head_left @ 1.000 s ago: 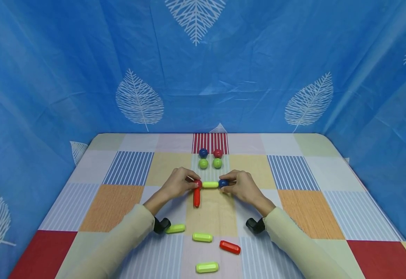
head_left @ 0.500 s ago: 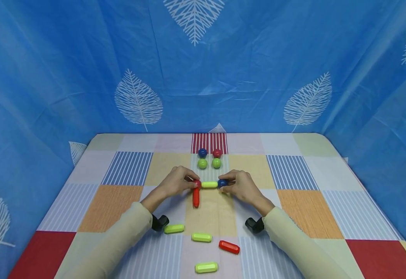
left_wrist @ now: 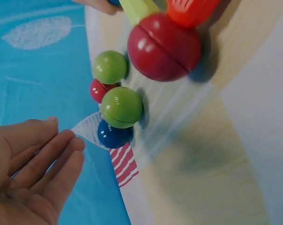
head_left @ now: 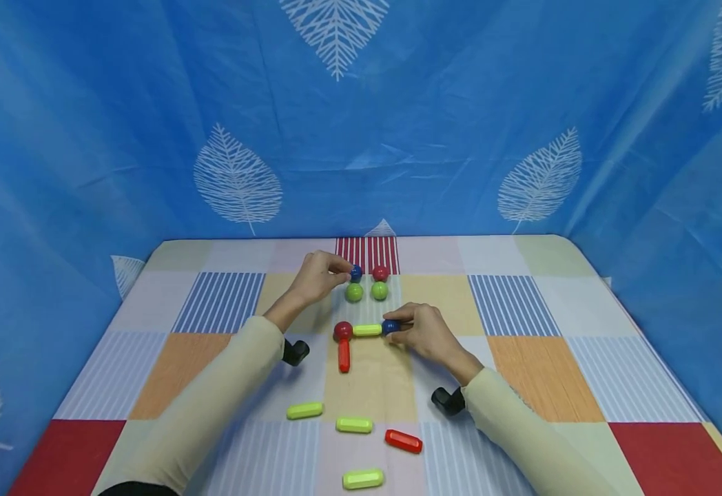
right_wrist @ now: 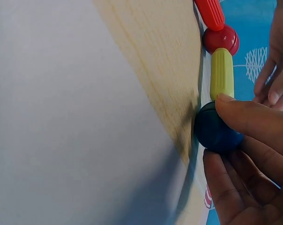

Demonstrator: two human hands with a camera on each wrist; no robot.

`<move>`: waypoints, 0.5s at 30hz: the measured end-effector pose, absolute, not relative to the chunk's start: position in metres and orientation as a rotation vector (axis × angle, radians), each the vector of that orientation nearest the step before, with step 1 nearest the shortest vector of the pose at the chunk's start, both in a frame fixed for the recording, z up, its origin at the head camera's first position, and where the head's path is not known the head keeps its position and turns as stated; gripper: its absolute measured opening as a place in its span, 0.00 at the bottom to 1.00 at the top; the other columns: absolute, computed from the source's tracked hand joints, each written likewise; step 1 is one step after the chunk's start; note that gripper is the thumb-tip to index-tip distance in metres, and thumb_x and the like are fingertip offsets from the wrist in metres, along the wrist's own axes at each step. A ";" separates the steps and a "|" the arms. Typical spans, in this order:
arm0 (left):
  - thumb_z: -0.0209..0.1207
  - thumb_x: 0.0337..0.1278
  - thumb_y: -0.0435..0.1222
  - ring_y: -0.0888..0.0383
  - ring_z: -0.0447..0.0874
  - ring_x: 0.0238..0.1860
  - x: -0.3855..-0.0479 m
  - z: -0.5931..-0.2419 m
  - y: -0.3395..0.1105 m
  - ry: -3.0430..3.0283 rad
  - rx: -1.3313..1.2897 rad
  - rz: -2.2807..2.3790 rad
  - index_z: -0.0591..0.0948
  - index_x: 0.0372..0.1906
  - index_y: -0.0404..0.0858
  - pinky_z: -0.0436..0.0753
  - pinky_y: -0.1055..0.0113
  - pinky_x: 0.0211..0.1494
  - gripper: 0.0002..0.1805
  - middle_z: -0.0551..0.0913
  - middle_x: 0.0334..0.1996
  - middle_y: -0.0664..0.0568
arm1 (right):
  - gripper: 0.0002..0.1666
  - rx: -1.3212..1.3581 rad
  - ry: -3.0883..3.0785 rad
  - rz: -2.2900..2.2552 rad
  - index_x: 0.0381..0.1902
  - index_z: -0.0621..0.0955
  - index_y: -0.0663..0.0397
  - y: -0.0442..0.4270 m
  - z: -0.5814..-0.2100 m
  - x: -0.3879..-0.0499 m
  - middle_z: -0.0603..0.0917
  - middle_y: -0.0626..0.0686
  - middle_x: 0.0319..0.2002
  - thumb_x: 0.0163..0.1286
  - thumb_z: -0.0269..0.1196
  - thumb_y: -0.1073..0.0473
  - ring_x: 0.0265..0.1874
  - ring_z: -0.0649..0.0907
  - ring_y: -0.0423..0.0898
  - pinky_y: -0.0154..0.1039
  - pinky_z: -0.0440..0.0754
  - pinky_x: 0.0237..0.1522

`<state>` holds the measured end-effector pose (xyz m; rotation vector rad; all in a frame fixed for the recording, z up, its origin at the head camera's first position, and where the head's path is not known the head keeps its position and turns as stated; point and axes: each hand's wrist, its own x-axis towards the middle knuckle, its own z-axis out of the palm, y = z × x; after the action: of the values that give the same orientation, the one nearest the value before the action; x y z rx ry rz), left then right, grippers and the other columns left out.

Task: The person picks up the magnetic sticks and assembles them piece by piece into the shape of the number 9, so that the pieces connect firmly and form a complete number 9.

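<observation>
My right hand (head_left: 426, 334) pinches a blue ball (right_wrist: 214, 129) between thumb and fingers. This ball sits at the right end of a yellow-green rod (head_left: 367, 330), whose left end meets a red ball (head_left: 343, 331). From that red ball a red rod (head_left: 344, 355) runs toward me, making a corner shape on the tablecloth. My left hand (left_wrist: 40, 166) is near a loose blue ball (left_wrist: 114, 134) at the back; its fingers are extended and apart from the ball in the left wrist view. Beside it are two green balls (head_left: 354, 293) and another red ball (head_left: 380, 273).
Several loose rods lie toward the front: yellow-green rods (head_left: 354, 425) and one red rod (head_left: 404, 441). A patchwork cloth (head_left: 553, 379) covers the table. Blue leaf-patterned sheeting (head_left: 361, 138) rises behind it and at both sides.
My left hand has let go of the joined red ball and moved away from me to the loose blue ball. The right hand still holds its blue ball. The head view has shifted slightly.
</observation>
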<state>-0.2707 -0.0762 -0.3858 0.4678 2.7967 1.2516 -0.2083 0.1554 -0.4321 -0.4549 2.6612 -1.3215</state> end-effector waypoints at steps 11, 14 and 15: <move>0.61 0.63 0.29 0.53 0.74 0.37 -0.305 -0.396 -0.055 2.861 0.482 1.068 0.84 0.53 0.32 0.72 0.65 0.37 0.14 0.87 0.45 0.43 | 0.22 -0.434 2.674 -1.340 0.48 0.86 0.59 0.156 -0.431 -0.209 0.86 0.51 0.43 0.54 0.75 0.67 0.42 0.85 0.45 0.36 0.83 0.45; 0.62 0.63 0.29 0.53 0.76 0.40 -0.310 -0.401 -0.053 2.847 0.464 1.019 0.83 0.54 0.32 0.75 0.65 0.40 0.15 0.85 0.49 0.43 | 0.21 -0.440 2.673 -1.347 0.48 0.86 0.60 0.156 -0.432 -0.208 0.86 0.51 0.43 0.54 0.75 0.67 0.41 0.85 0.44 0.35 0.83 0.43; 0.62 0.63 0.29 0.52 0.78 0.42 -0.311 -0.403 -0.052 2.842 0.461 1.005 0.83 0.54 0.32 0.77 0.64 0.42 0.15 0.85 0.50 0.43 | 0.21 -0.442 2.674 -1.345 0.48 0.86 0.60 0.156 -0.432 -0.208 0.86 0.51 0.43 0.54 0.75 0.67 0.41 0.85 0.44 0.35 0.83 0.43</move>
<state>-0.3110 -0.0523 -0.4027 0.4615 2.8423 1.0055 -0.2077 0.1557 -0.4323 -0.4423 2.6738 -1.3448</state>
